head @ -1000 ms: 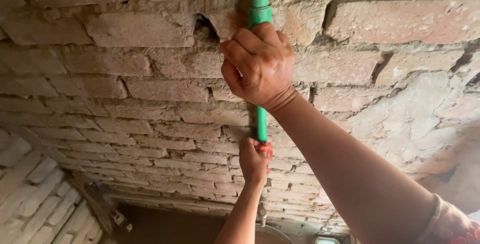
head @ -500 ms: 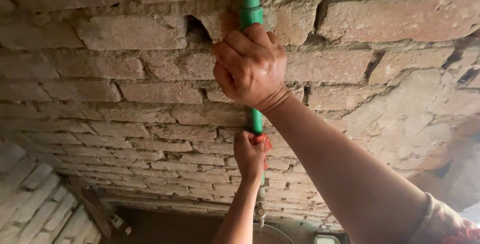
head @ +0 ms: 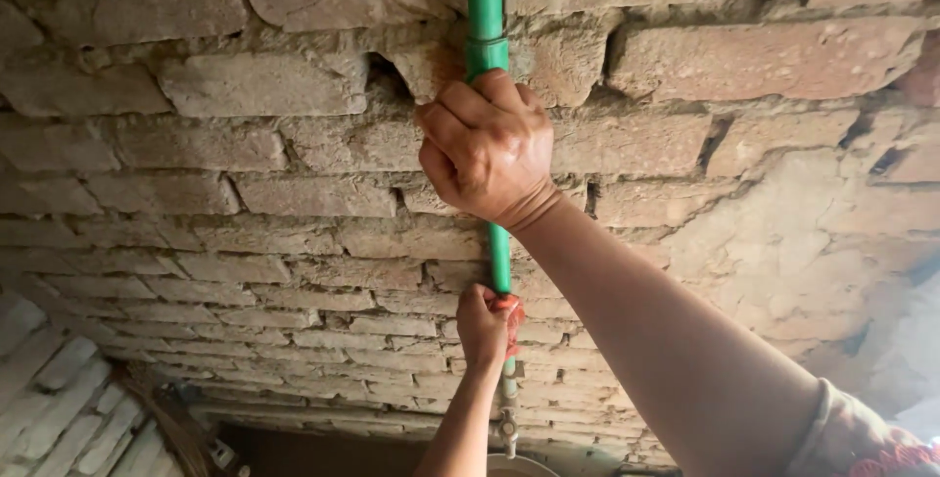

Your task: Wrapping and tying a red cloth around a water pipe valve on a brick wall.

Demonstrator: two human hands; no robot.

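A green plastic pipe (head: pixel 484 7) runs straight down a rough brick wall (head: pixel 245 193). My right hand (head: pixel 487 147) is wrapped around the pipe just below a green coupling (head: pixel 486 53). Further down, my left hand (head: pixel 485 326) grips the same pipe, with something small and reddish against its fingers. Under the left hand the pipe ends in a metal valve fitting (head: pixel 506 425). The stretch of pipe inside each fist is hidden.
Chipped bricks and crumbling mortar form a notch (head: pixel 387 75) left of the coupling. A pale brick side wall (head: pixel 59 399) meets the main wall at lower left. A round container rim (head: pixel 519 465) shows at the bottom under the valve.
The view has shifted slightly, so both hands and the pipe sit a little lower and further right in the picture. Both grips stay the same.
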